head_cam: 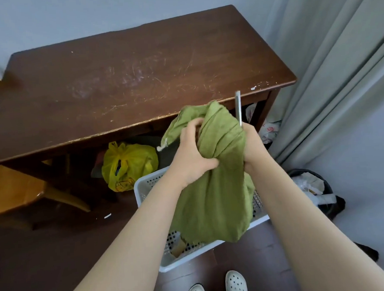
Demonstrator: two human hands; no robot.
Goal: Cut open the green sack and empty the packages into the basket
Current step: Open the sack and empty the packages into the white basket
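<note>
The left hand is clenched on a bunch of the green sack near its top, and the right hand grips the cloth on the other side while also holding a thin metal blade that points up and away from the body. Held this way, the sack hangs right over the white basket, so I judge anything that drops out should land inside; keeping the blade upright looks meant to keep the edge clear of cloth and fingers. The sack hangs limp and flat at its lower end, and a brownish package shows in the basket just under it, so much of the emptying seems done; whether anything is left inside I cannot tell. The basket sits on the dark floor in front of two white shoes. Beyond it stands the scratched brown bench, bare on top, with a yellow plastic bag underneath. A black bin full of rubbish stands close on the right, beside the grey curtain, near enough to catch a stray package
</note>
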